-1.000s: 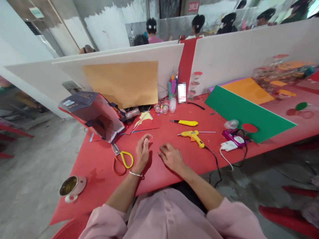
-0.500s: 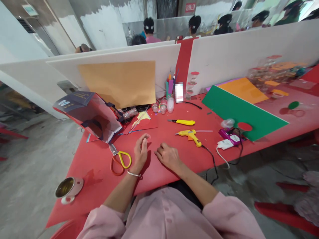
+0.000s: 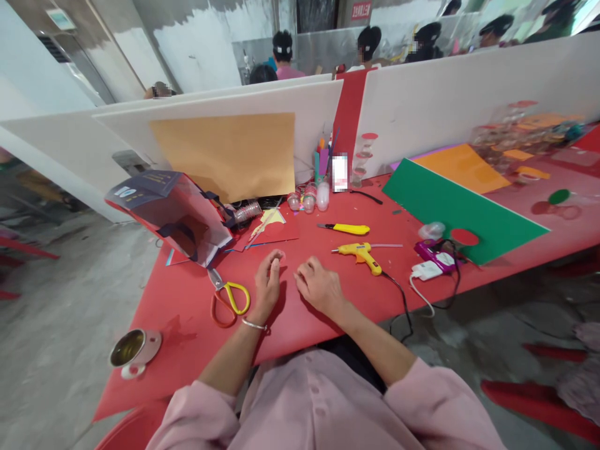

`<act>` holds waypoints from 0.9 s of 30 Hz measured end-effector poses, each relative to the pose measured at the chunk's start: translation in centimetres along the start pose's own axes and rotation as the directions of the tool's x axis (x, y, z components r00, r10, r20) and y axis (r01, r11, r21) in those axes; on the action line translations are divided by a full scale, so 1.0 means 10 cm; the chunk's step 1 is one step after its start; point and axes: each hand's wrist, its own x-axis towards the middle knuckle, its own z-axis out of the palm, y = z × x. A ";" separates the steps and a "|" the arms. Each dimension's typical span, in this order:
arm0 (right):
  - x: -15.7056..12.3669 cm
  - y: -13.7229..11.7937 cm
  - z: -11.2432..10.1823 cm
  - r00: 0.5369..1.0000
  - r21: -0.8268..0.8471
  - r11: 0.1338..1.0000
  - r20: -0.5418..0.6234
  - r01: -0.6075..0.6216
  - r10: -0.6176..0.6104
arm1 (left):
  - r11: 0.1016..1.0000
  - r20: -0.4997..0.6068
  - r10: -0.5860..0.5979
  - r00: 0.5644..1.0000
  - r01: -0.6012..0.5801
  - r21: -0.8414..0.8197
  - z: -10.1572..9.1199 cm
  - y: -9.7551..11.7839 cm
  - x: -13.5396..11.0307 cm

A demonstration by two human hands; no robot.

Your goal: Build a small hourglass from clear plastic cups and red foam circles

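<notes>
In the middle of the red table, my left hand (image 3: 269, 281) is closed on a small clear round plastic piece (image 3: 280, 255); only its edge shows past my fingertips. A short gap to the right, my right hand (image 3: 319, 284) hangs low over the table with its fingers curled together. What they hold, if anything, is hidden. Scissors (image 3: 229, 300) with one red and one yellow handle lie left of my left hand. A yellow glue gun (image 3: 362, 255) and a yellow utility knife (image 3: 347, 229) lie beyond my right hand.
A metal mug (image 3: 135, 351) of liquid stands near the left edge. A bag (image 3: 171, 212) leans at the back left. Green board (image 3: 464, 212), a purple power strip (image 3: 435, 256) and cords lie right. Clear plastic cups (image 3: 309, 199) stand by the white partition (image 3: 422, 100), with people beyond.
My right hand has lifted slightly and its fingers have curled in more. My left hand keeps its hold on the clear piece. The whole view has shifted a little.
</notes>
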 end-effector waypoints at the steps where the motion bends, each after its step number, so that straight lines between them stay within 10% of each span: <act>1: 0.01 0.00 0.00 0.999 -0.019 1.000 0.044 0.015 -0.014 | 1.000 0.000 -0.005 1.000 0.005 -0.003 0.00 -0.01 0.00; 27: 0.03 -0.06 0.05 0.986 -0.090 0.996 0.165 0.028 -0.012 | 1.000 0.016 0.000 1.000 -0.001 0.019 0.01 -0.09 -0.01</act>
